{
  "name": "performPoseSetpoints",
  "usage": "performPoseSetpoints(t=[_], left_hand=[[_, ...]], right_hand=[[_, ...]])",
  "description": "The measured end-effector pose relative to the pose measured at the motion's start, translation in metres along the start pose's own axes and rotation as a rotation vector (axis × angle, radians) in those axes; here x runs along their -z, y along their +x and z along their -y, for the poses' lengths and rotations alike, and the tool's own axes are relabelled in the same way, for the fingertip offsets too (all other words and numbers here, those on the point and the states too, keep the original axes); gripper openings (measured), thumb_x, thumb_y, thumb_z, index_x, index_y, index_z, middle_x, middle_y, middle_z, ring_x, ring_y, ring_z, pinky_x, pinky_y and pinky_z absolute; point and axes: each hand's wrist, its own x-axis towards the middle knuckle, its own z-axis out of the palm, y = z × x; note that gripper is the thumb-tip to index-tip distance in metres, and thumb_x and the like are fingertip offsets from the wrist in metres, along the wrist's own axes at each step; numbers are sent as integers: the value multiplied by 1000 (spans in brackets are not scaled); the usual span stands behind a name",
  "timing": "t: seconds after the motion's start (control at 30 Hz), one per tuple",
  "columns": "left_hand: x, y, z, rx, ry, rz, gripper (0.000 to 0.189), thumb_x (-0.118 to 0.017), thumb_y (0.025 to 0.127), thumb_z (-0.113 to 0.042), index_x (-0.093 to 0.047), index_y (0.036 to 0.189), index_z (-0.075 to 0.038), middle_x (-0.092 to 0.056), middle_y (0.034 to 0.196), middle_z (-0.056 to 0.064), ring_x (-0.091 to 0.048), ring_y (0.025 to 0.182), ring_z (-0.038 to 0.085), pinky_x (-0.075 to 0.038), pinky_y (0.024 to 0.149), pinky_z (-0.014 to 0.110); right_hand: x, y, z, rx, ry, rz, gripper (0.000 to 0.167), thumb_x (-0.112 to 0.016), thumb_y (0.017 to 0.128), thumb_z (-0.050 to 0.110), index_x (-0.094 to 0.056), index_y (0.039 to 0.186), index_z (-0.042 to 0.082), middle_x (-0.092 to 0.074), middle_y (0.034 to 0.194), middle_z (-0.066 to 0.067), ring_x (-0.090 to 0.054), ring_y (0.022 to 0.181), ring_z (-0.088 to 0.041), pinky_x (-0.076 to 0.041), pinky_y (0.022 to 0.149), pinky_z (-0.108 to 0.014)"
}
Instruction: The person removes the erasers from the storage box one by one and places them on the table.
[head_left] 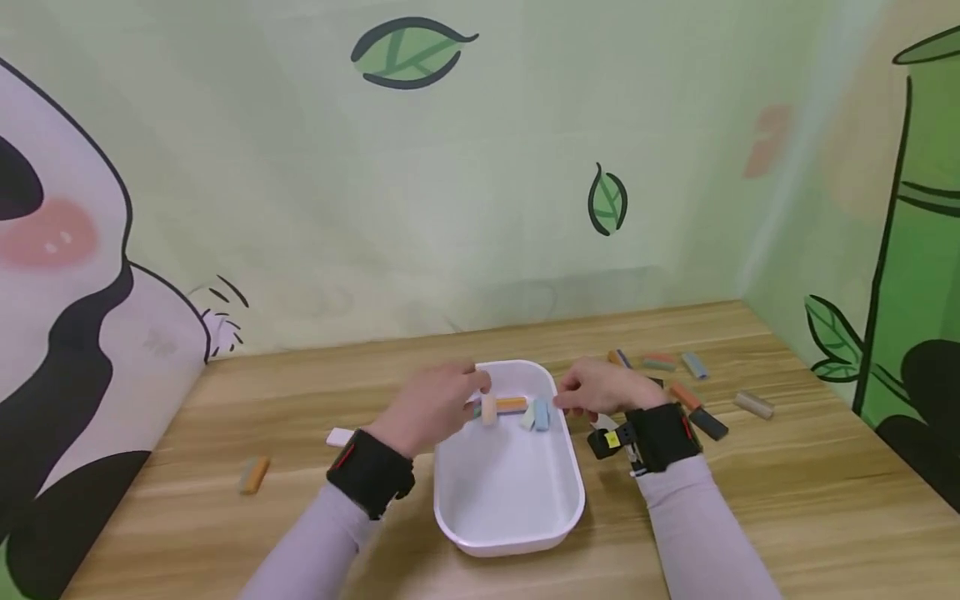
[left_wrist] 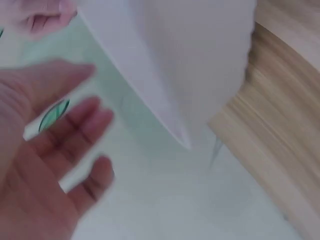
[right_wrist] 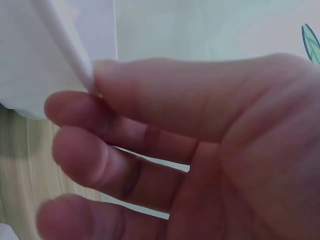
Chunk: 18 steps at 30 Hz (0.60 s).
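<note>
A white plastic tub (head_left: 510, 492) stands on the wooden table, several small coloured sticks inside toward its far end. Among these are an orange stick (head_left: 512, 405), a pale peach one (head_left: 489, 410) and a light blue one (head_left: 542, 414). My right hand (head_left: 603, 387) pinches the tub's right rim; in the right wrist view, thumb (right_wrist: 150, 90) and index finger lie on either side of it. Blurred, my left hand (head_left: 435, 404) hovers over the left rim. Its fingers (left_wrist: 75, 130) are spread and loosely bent, with nothing between them in the left wrist view.
Right of the tub lie several more sticks, including a dark one (head_left: 708, 423), a grey-brown one (head_left: 753, 405) and a blue-grey one (head_left: 694, 365). At left are an orange-and-grey stick (head_left: 254, 475) and a white piece (head_left: 340, 437). A printed cloth backdrop (head_left: 487, 208) rises behind the table.
</note>
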Motion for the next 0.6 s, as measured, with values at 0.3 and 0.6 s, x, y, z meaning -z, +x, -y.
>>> performPoseSetpoints(t=[0.3,0.6], left_hand=[[-2,39,-7,-96,45,284,21,-70,84,-6,-67,105,-10,-59,92,1,-55,80,18,-47,73,32],[-13,53,-12,38,59,395,11,-66,86,-1,-60,82,-10,-52,81,0,-50,74,17,-42,70,29]], right_hand=[[0,-1,-1,-12,33,-4,23,-57,99,17,-66,82,4,-53,68,-4,-48,51,-17,-36,49,-24],[-2,0,0,1,37,0,24,-57,99,16,-65,81,2,-53,68,-5,-48,51,-16,-37,50,-25]])
